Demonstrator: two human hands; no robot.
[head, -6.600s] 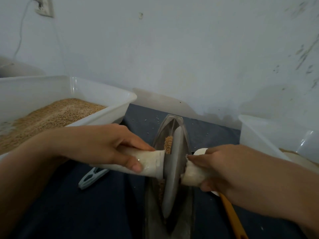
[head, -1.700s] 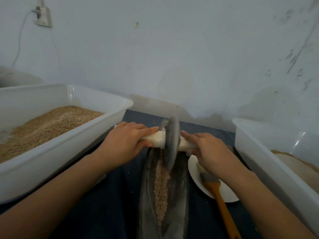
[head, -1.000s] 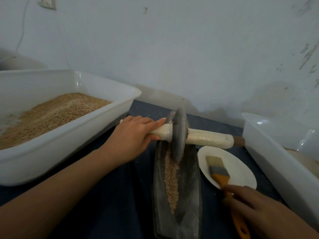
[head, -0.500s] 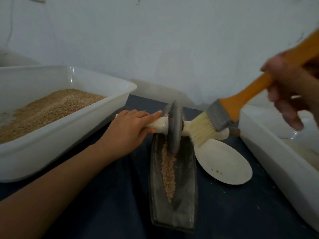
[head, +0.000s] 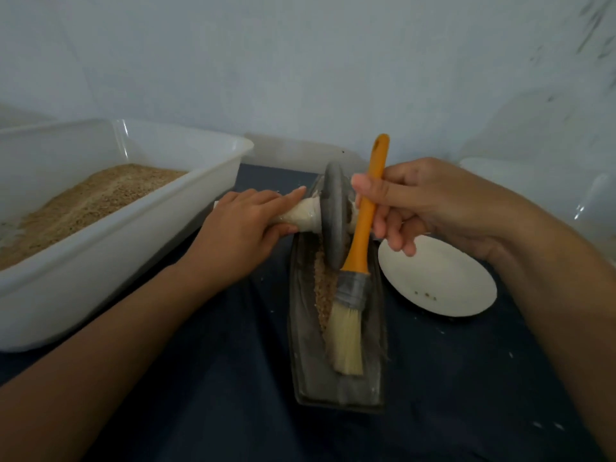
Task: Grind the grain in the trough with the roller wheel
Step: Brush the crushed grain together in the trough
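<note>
Left hand [head: 240, 231] gripping roller wheel [head: 334, 216] by left axle handle, wheel sitting at far end of trough [head: 305, 328]. Right hand [head: 430, 205] pinching brush [head: 356, 261], bristles sweeping grain [head: 324, 288] inward. Wheel looking heavy, rigid; gripping both handles.

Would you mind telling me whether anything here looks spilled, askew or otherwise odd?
Only small things. A few brown grains lie on the white plate beside the trough, and pale specks dot the dark cloth around it. The roller wheel sits at the trough's far end, held by the left hand alone, while the right hand holds a brush.
</note>
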